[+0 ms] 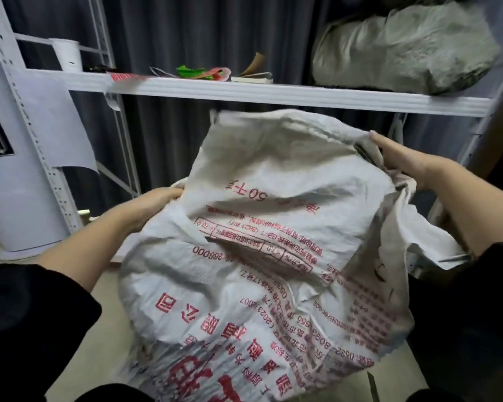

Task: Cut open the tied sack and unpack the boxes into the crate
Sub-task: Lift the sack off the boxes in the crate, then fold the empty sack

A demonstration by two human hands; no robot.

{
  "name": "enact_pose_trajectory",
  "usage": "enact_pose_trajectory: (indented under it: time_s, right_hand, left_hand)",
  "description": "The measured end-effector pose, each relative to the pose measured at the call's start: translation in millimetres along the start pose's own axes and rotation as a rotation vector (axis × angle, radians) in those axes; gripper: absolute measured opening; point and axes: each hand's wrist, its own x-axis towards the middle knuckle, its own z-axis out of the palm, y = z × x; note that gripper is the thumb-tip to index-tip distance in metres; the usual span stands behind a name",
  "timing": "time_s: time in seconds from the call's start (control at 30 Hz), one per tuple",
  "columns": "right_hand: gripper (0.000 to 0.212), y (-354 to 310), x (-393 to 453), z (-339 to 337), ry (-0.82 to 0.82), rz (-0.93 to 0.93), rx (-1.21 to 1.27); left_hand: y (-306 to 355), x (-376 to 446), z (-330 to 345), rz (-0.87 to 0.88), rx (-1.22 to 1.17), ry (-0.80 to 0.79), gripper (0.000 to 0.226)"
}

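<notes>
A large white woven sack [262,256] with red printed text fills the middle of the view, crumpled and held up in front of me. My left hand [154,200] grips the sack's left edge. My right hand [401,161] grips its upper right edge, thumb on top of the fabric. The sack's far end is folded over, so I cannot see whether it is open. No boxes, crate or cutting tool show in view.
A white metal shelf [273,95] runs across just behind the sack, carrying a grey stuffed sack [404,50], a small book [251,78], green and red scraps [204,72] and a white roll [67,55]. A white cylindrical appliance [15,169] stands at left. Beige floor lies below.
</notes>
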Motion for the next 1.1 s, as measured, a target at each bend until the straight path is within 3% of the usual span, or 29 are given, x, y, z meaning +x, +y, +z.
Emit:
enact_pose_trajectory:
  time_s: [0.1,0.2,0.27,0.4,0.47,0.53,0.57,0.6,0.67,0.7,0.73,0.8,0.83,0.87,0.93,0.97,1.03,1.1]
  right_hand:
    - [0.093,5.2,3.4,12.4,0.16,0.189,-0.451]
    - [0.087,13.3,13.3,26.0,0.476,0.255,-0.902]
    - [0.072,17.1,15.9,24.3,0.546,0.231,-1.074]
    - [0.075,27.5,15.7,13.1,0.39,0.209,-0.889]
    - [0.084,25.8,12.1,24.4,0.503,-0.021,-0.846]
    - [0.102,8.9,7.0,53.4,0.707,-0.469,-0.78]
    - [0.112,-4.8,9.0,68.6,0.734,-0.637,-0.65]
    - [0.122,-20.1,12.7,79.7,0.704,-0.72,-0.482]
    - [0.135,-45.9,23.4,89.8,0.602,-0.712,-0.207]
    - [0.129,-56.5,28.5,88.9,0.557,-0.683,-0.193]
    - [0.111,-64.9,31.7,86.6,0.494,-0.663,-0.247]
    - [0.04,-70.7,36.3,82.9,0.363,-0.649,-0.333]
    - [0.014,-71.2,37.5,82.8,0.36,-0.67,-0.303]
    - [0.007,-70.5,38.7,83.3,0.389,-0.701,-0.235]
    - [0.021,-66.7,41.3,83.2,0.518,-0.725,-0.055]
    - [0.025,-64.8,42.6,82.5,0.571,-0.713,-0.001]
    - [0.023,-62.0,46.2,83.7,0.612,-0.661,0.005]
    - [0.018,-58.6,49.3,81.8,0.675,-0.622,-0.039]
  left_hand:
    - [0.0,-10.7,0.4,-0.142,0.087,-0.303,0.043]
    - [-2.9,-10.5,10.2,-0.217,0.044,-0.26,0.022]
    - [-6.7,-6.2,8.2,-0.169,-0.122,-0.166,0.032]
    - [-8.0,3.9,2.3,-0.071,-0.379,0.034,0.023]
    - [-4.6,7.8,8.5,-0.075,-0.357,0.021,0.023]
    - [-0.1,11.1,22.9,-0.073,-0.316,-0.007,0.024]
    - [1.0,13.4,28.9,-0.066,-0.29,-0.016,0.025]
    - [2.0,14.9,36.7,-0.06,-0.271,-0.046,0.027]
    - [2.7,16.2,47.4,-0.084,-0.227,-0.062,0.031]
    - [1.8,16.0,51.2,-0.096,-0.207,-0.086,0.032]
    - [0.6,14.1,53.6,-0.104,-0.205,-0.116,0.031]
    - [0.1,7.6,56.9,-0.095,-0.158,-0.182,0.031]
    - [-3.3,6.6,56.6,-0.096,-0.095,-0.169,0.034]
    - [-4.0,2.3,56.3,-0.097,-0.002,-0.117,0.043]
    - [-9.6,-0.7,49.0,-0.032,0.255,0.006,0.076]
    - [-12.9,-3.7,46.1,0.013,0.382,-0.057,0.084]
    - [-21.6,0.1,39.2,0.077,0.537,-0.161,0.057]
    - [-16.8,-2.7,41.4,0.036,0.441,-0.109,0.034]
